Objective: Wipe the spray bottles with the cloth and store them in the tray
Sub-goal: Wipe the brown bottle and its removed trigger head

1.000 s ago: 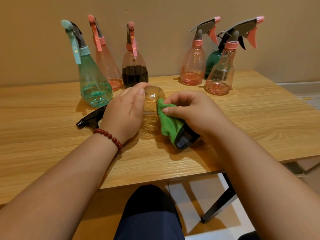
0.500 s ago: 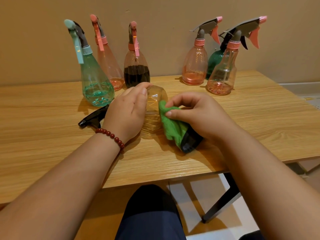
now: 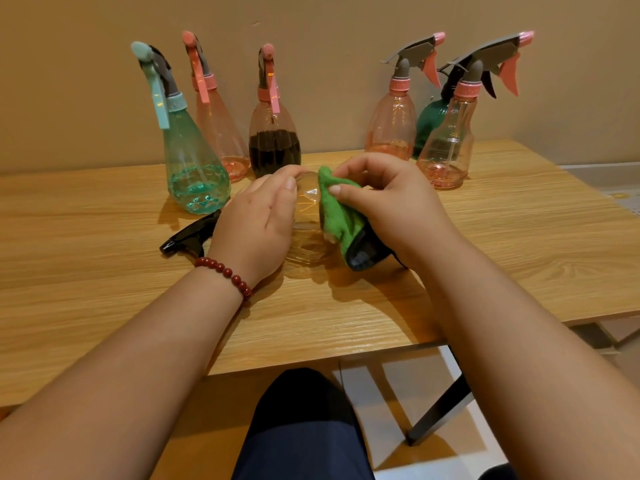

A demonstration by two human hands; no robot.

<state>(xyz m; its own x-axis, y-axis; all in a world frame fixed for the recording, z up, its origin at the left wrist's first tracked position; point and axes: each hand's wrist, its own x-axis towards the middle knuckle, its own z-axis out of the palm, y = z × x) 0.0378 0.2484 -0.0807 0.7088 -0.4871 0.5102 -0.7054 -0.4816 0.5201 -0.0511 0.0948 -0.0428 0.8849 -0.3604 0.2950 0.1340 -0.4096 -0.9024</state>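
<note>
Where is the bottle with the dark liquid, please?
In the head view, the dark bottle stands at the back of the table, left of centre, beside a pink bottle and behind the left hand.

Plain room, likely home: wooden folding table point(image 3: 104, 237) against bare beige wall point(image 3: 311, 15), tiled floor point(image 3: 398, 386).

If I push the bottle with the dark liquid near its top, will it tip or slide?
The dark-liquid bottle looks roughly half full, so probably bottom-heavy and fairly steady. A push at its tall trigger head might still tip it.
</note>
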